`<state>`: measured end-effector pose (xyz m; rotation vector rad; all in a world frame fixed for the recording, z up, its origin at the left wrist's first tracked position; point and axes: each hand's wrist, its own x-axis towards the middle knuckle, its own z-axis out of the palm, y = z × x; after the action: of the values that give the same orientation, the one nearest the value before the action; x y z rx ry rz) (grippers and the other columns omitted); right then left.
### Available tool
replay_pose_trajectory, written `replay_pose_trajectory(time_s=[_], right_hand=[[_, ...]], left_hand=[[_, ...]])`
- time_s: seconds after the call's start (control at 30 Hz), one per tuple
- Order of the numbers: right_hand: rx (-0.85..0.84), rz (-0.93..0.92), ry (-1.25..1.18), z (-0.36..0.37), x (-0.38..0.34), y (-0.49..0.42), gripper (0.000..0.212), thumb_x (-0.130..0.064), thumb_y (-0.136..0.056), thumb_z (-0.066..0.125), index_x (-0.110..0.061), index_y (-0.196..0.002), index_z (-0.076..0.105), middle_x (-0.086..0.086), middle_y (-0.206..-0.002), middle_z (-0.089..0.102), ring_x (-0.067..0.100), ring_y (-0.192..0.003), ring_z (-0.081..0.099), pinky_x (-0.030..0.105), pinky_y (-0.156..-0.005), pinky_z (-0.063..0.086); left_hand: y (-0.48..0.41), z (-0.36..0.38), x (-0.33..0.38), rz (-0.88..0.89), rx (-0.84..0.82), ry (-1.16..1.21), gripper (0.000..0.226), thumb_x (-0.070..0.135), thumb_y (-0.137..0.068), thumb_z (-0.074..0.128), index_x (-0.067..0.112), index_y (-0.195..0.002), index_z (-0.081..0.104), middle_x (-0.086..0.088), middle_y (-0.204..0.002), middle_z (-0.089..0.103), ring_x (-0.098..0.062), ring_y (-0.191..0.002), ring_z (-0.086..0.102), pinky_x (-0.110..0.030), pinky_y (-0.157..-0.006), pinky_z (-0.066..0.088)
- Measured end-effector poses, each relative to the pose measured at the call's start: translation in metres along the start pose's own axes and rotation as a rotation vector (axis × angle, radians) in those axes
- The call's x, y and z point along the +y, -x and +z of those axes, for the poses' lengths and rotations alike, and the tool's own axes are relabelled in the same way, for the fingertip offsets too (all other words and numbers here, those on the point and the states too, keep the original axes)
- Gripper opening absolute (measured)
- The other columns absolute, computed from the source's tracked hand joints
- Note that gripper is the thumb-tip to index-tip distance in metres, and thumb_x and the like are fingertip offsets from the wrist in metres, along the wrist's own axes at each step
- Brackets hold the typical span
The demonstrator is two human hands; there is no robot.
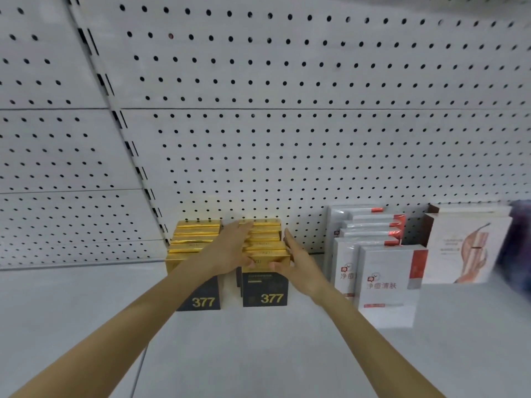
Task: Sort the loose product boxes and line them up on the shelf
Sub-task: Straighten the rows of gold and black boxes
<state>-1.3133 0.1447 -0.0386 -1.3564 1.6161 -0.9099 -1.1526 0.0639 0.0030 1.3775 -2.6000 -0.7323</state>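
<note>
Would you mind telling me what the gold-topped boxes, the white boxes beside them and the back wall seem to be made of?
Gold-topped boxes: likely printed cardboard, with shiny foil-like tops that catch light and matte black fronts. White boxes: cardboard, apparently wrapped in clear film, judging by streaky glare. Back wall: probably painted sheet metal, matte white, with regular punched holes.

Shelf [258, 354] w/ pegboard [287, 139] behind. Two front-to-back rows of 377 boxes stand side by side: L row [198, 242], R row [265, 285], gap betw. Left hand [230, 248] lies over that gap against R row's left side; right hand [298, 259] flat against its right side. Further R, apart: wrapped boxes [388, 285] in two overlapping rows, then a larger box [465, 248] just beside them, nr the pegboard.
</note>
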Motion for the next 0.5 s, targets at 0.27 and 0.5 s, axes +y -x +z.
replay_pose_trajectory(time_s=[0.27, 0.5], right_hand=[[0.012, 0.028, -0.164, 0.019, -0.001, 0.009, 0.077, -0.016, -0.099, 0.049, -0.030, -0.152, -0.005, -0.013, -0.131, 0.046, 0.002, -0.118, 0.042, 0.009, -0.093, 0.037], [0.001, 0.021, -0.192, 0.023, -0.007, 0.012, 0.077, -0.018, -0.100, 0.047, -0.031, -0.151, -0.009, -0.011, -0.130, 0.042, 0.004, -0.119, 0.041, 0.019, -0.099, 0.034]], left_hand=[[0.007, 0.005, -0.005, -0.018, 0.016, 0.216, 0.095, 0.017, -0.080, 0.074, 0.022, -0.152, 0.013, -0.005, -0.154, 0.029, -0.021, -0.137, 0.033, -0.030, -0.109, 0.032], [0.009, 0.001, -0.004, 0.020, -0.030, -0.002, 0.091, 0.025, -0.085, 0.070, 0.016, -0.152, 0.009, -0.008, -0.160, 0.010, -0.024, -0.144, 0.020, -0.033, -0.114, 0.023]])
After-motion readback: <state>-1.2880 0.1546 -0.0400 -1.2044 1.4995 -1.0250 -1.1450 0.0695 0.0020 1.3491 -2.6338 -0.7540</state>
